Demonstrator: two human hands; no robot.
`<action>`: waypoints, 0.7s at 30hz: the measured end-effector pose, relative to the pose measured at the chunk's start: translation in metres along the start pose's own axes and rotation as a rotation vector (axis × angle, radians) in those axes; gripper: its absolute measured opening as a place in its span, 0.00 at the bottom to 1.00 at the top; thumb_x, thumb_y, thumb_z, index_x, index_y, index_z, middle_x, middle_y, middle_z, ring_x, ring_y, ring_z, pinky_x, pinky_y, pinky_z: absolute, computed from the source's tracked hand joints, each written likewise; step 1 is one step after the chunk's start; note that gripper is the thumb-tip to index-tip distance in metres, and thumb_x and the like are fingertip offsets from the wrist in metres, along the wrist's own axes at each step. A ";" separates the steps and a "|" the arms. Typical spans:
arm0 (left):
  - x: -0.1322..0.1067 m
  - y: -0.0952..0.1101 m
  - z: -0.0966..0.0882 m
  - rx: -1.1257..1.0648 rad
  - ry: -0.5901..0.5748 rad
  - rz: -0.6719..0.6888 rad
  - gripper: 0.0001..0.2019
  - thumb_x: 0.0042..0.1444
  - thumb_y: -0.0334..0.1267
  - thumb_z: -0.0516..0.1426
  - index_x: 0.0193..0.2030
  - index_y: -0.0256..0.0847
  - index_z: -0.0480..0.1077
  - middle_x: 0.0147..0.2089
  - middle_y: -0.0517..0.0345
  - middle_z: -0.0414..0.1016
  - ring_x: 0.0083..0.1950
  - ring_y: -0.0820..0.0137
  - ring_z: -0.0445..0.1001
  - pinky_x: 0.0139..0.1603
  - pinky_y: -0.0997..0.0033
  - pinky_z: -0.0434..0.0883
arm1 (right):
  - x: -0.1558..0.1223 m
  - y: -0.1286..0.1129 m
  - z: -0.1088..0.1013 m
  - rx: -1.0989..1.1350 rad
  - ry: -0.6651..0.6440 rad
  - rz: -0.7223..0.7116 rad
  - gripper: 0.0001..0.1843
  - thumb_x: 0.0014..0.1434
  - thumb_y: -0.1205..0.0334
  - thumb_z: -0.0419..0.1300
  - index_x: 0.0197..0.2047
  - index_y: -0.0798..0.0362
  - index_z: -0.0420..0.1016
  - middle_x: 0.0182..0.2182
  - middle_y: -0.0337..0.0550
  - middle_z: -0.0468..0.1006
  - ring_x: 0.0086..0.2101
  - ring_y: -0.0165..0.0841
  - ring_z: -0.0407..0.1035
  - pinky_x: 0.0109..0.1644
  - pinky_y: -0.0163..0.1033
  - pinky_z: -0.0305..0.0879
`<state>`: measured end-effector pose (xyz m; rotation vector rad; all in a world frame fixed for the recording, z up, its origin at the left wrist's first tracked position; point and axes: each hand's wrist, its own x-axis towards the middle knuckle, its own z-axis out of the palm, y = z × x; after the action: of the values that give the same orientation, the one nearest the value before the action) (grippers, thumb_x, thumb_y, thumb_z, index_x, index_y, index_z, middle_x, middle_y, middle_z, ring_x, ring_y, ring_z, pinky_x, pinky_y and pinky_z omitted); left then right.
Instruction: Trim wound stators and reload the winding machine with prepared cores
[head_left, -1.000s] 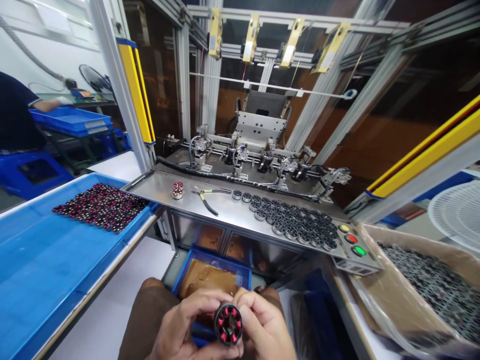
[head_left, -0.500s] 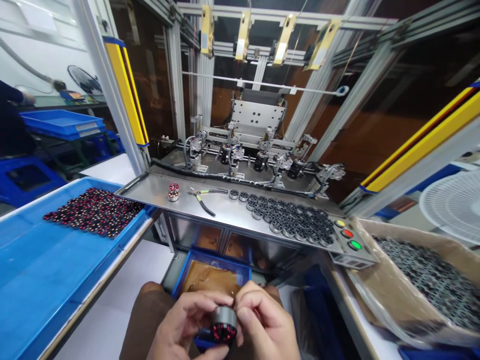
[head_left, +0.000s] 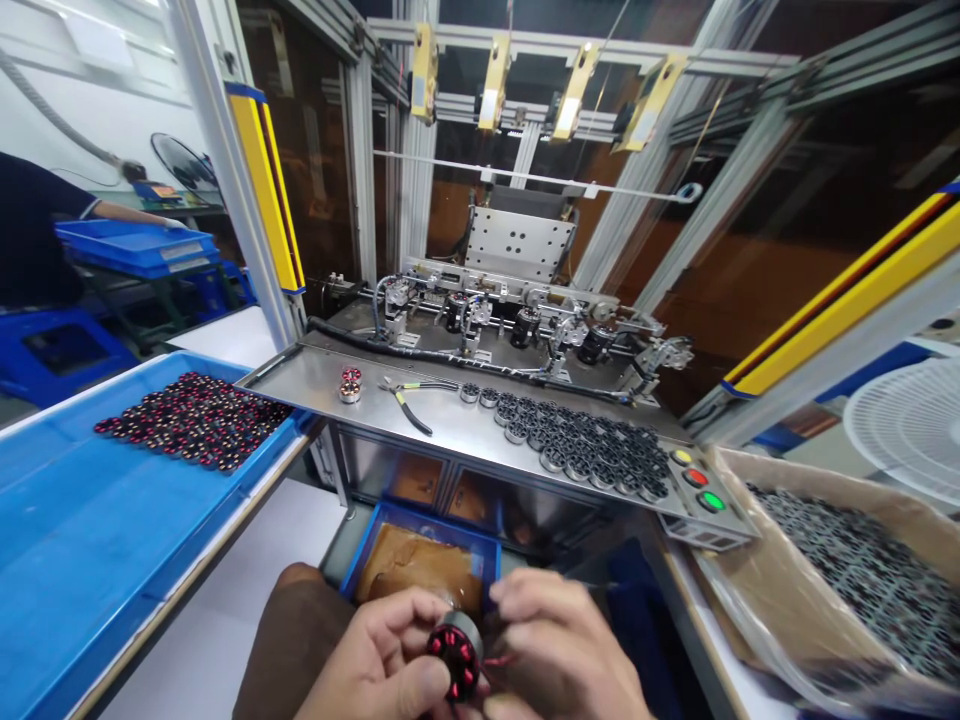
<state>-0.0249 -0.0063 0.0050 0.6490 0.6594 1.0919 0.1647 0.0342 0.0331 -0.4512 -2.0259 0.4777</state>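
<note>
My left hand (head_left: 390, 650) grips a small motor part (head_left: 454, 650) between thumb and fingers, low in the view above my lap. The part has a grey metal ring and red copper windings that face up toward me. Just to its right, my right hand (head_left: 570, 645) is smeared by motion with its fingers bent. A thin reddish wire (head_left: 499, 660) runs from the part toward those fingers; whether they pinch it is unclear. On the metal bench lie two wound parts (head_left: 349, 386), pliers with black and yellow handles (head_left: 409, 408) and many dark rings (head_left: 577, 435).
At left stands a blue tray (head_left: 52, 540) of red-wound parts. A plastic-lined carton (head_left: 720, 590) of grey parts and a button box (head_left: 697, 480) are on the right. Machine fixtures (head_left: 525, 320) line the back. A blue bin (head_left: 360, 550) sits below; a co-worker's arm (head_left: 135, 213) reaches over another tray.
The part has tilted so its red windings show more fully. My right hand has moved slightly right, away from it. The machine's back fixtures have shifted, and the co-worker's arm has come over the far tray.
</note>
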 end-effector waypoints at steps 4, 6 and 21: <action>-0.002 0.005 0.004 0.014 0.008 0.013 0.19 0.44 0.48 0.70 0.36 0.36 0.76 0.31 0.48 0.84 0.29 0.69 0.81 0.28 0.76 0.73 | -0.001 0.008 -0.011 0.043 -0.006 0.137 0.37 0.56 0.53 0.66 0.63 0.50 0.56 0.57 0.59 0.61 0.56 0.48 0.62 0.53 0.53 0.68; -0.002 0.005 0.006 0.009 0.007 0.019 0.19 0.43 0.47 0.70 0.36 0.36 0.76 0.30 0.50 0.84 0.29 0.71 0.80 0.28 0.77 0.74 | 0.001 0.008 -0.011 0.087 -0.091 0.145 0.33 0.55 0.55 0.68 0.60 0.51 0.62 0.51 0.55 0.67 0.50 0.44 0.67 0.50 0.49 0.70; -0.003 0.002 0.010 -0.118 0.049 0.133 0.18 0.37 0.39 0.73 0.37 0.41 0.77 0.35 0.55 0.82 0.32 0.70 0.80 0.31 0.75 0.74 | 0.017 -0.007 -0.005 -0.013 -0.082 0.038 0.07 0.58 0.73 0.61 0.41 0.57 0.76 0.29 0.48 0.77 0.28 0.32 0.71 0.29 0.35 0.69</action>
<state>-0.0200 -0.0102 0.0137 0.5723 0.5958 1.2636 0.1599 0.0376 0.0514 -0.4862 -2.1035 0.5143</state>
